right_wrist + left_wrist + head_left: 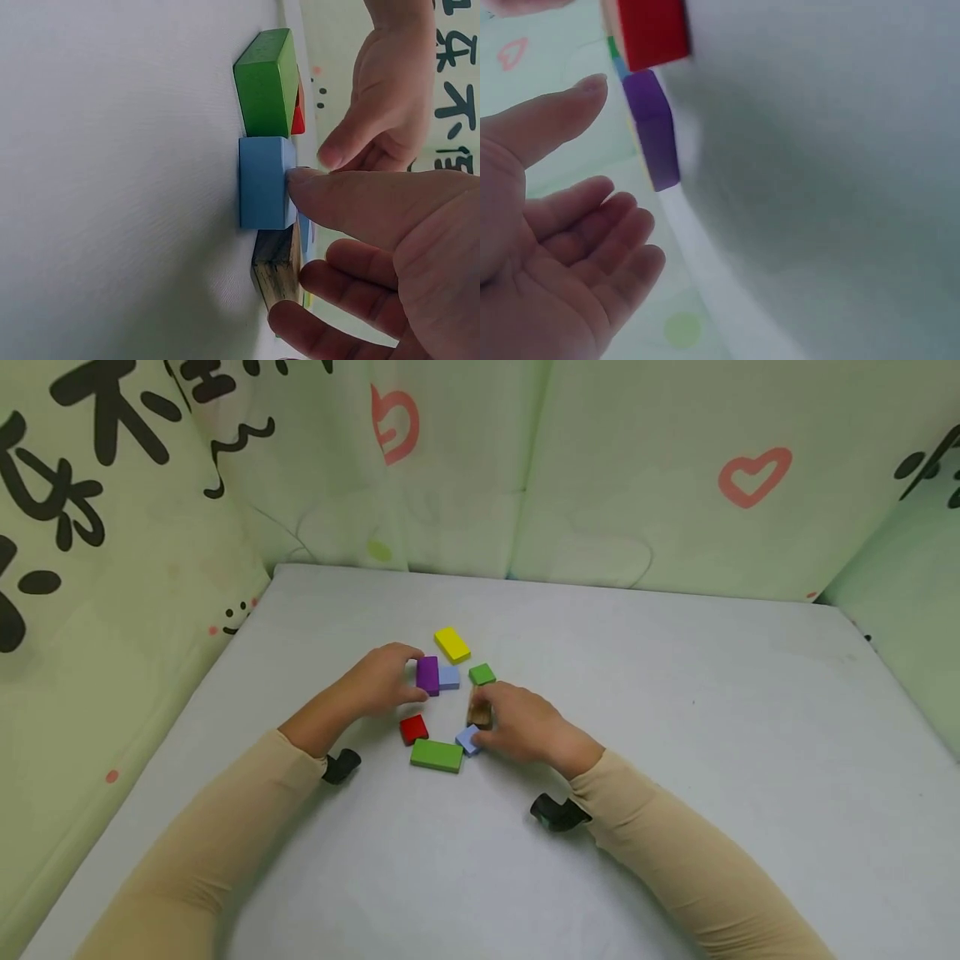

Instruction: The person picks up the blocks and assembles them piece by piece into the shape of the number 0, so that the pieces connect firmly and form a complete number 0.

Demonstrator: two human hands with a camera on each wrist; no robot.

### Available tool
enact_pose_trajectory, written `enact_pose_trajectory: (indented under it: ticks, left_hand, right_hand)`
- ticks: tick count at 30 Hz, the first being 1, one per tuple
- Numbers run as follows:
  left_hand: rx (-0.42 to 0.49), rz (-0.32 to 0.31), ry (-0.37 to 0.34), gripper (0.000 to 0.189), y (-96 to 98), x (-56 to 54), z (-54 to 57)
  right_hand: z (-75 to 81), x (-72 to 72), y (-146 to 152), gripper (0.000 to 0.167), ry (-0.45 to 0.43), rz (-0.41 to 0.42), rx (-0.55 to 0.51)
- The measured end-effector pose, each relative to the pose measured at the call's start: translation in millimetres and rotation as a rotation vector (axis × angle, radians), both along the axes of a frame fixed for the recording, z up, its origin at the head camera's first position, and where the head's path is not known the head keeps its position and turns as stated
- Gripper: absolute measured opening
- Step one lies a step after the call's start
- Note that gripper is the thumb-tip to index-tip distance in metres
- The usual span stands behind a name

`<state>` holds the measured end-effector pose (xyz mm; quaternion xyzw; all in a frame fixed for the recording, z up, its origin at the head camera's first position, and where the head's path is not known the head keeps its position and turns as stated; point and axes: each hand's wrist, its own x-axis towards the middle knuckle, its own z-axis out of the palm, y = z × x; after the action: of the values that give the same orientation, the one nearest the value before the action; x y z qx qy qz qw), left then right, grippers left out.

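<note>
My left hand (384, 681) reaches in from the left, its thumb and fingers spread on either side of a purple block (427, 676); in the left wrist view the fingertips stand apart from it. Against the purple block's right side lies a light-blue block (449, 677). On the right, my right hand (525, 722) has its thumb at a second light-blue block (264, 184). Its other fingers extend loosely beside a brown wooden block (279, 270), partly hidden by the hand in the head view. A small green block (482, 674) sits just beyond those fingers.
Nearer me are a red block (413, 729) and a long green block (437, 756), forming the near side of a rough ring. A yellow block (452, 645) lies at the far side. Printed cloth (600, 468) rises behind the white table (712, 710).
</note>
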<state>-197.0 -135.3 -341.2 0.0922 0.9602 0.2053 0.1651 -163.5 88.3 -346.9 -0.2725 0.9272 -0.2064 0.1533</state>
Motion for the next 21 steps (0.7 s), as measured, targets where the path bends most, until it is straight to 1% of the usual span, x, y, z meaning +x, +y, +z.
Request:
enact_pose_trajectory:
  ticks: [6,11,14,21]
  left_hand:
    - [0.01,-0.03,0.005,0.068,2.4,-7.3,-6.0]
    - [0.03,-0.034,0.009,0.065,1.9,-10.0,-8.8]
    - [0.035,-0.038,0.009,0.064,1.7,-12.3,-9.4]
    - [0.03,-0.014,-0.025,0.069,1.8,-16.7,-9.8]
  right_hand:
    - [0.3,0.8,0.6,0.029,0.009,0.005,-0.004]
    - [0.0,1.3,0.7,0.025,0.017,0.013,-0.019]
    - [0.1,1.6,0.7,0.026,0.019,0.014,-0.019]
    - [0.7,1.8,-0.1,0.028,0.022,0.007,-0.006]
